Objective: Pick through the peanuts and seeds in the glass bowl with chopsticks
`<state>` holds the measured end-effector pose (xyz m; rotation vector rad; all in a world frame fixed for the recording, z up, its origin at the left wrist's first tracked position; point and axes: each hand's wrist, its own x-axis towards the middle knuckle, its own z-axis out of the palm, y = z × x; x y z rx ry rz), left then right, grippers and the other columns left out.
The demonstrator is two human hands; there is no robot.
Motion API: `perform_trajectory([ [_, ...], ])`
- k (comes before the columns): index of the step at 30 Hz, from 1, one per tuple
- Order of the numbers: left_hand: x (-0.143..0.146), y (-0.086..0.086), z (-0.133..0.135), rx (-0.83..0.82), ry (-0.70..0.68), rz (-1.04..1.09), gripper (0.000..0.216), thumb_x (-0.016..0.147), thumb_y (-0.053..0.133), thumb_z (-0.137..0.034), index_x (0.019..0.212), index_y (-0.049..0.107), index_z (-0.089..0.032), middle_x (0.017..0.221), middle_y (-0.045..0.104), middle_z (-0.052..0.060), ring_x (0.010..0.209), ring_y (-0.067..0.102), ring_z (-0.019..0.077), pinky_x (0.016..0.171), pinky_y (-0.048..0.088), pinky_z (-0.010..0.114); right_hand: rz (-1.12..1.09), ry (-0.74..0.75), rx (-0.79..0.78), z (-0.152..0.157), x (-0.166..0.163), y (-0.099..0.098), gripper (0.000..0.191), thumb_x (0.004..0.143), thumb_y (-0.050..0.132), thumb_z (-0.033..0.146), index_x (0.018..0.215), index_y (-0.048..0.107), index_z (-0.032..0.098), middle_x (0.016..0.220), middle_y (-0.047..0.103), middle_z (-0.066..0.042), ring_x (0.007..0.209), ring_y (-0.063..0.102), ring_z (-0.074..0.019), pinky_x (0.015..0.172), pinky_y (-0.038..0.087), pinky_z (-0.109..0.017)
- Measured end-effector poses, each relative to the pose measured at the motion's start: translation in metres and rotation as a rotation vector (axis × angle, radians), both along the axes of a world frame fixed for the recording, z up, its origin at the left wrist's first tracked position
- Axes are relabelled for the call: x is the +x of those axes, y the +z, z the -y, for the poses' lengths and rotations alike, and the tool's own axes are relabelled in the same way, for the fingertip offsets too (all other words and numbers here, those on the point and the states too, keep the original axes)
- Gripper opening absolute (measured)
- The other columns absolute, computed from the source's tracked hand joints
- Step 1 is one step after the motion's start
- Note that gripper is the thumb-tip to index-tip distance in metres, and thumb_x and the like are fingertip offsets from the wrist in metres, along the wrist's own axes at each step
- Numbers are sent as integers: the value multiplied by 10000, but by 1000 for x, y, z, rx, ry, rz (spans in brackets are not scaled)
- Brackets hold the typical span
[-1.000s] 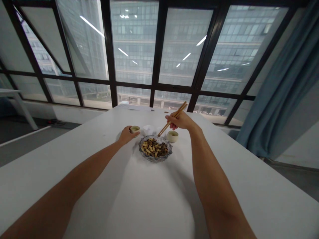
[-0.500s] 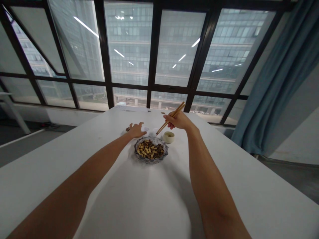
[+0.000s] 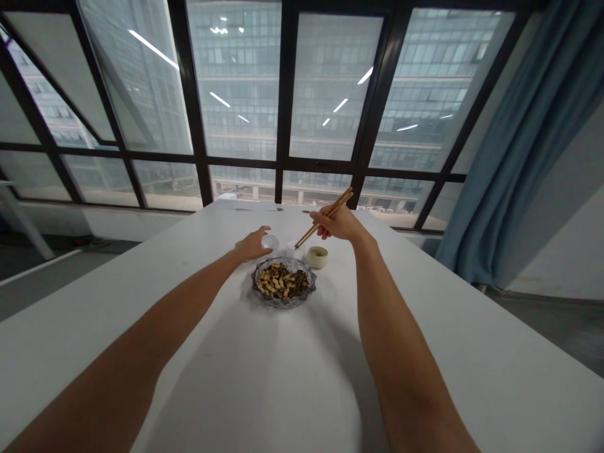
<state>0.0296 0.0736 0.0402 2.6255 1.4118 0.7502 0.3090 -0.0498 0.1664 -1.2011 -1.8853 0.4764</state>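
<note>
My right hand (image 3: 337,221) is closed round a pair of wooden chopsticks (image 3: 325,217). They slant down to the left, their tips over a small white cup (image 3: 296,250), and I cannot make out anything between them. My left hand (image 3: 252,244) reaches out with thumb and fingers apart. A white cup (image 3: 270,241) lies at the gap between them; whether they touch it is unclear. Partly behind that hand sits a small pale cup (image 3: 238,244). Nearer me stands a clear scalloped glass bowl (image 3: 284,304), holding yellowish peanut-like pieces (image 3: 270,281) and dark brown pieces (image 3: 298,284).
A cream cup (image 3: 317,257) stands right of the glass bowl, below the chopsticks. White sheets (image 3: 245,205) lie at the far end of the white table (image 3: 264,377). Beyond are dark-framed windows (image 3: 283,94), with a blue curtain (image 3: 500,157) on the right.
My left hand has shifted slightly left and its spread fingers have turned toward the white cup. The chopstick tips have moved a little left. The whole view has shifted slightly.
</note>
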Motion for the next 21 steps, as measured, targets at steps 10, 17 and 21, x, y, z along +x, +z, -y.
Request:
perform_trajectory([
  [10, 66, 14, 4, -106, 36, -205, 842, 837, 631, -616, 1495, 354, -169, 1510, 519, 191, 1391, 504, 329, 1194, 283, 477, 160, -183, 24, -3, 10, -1, 352, 964, 617, 307, 655, 634, 139, 554, 694, -75, 405, 600, -109, 429, 490, -185],
  [17, 101, 8, 13, -90, -27, -214, 758, 868, 654, -423, 1503, 316, -186, 1373, 637, 161, 1324, 566, 317, 1165, 313, 549, 321, -261, 140, 1, 15, 6, 398, 969, 607, 295, 592, 589, 168, 512, 644, -56, 440, 615, -134, 466, 486, -211],
  [21, 91, 9, 14, 185, -220, -68, 800, 750, 737, -220, 1474, 397, -197, 1383, 605, 147, 1286, 567, 318, 1097, 436, 486, 197, -170, 116, 2, 16, 2, 370, 969, 605, 299, 627, 598, 157, 529, 654, -45, 427, 603, -115, 414, 452, -181],
])
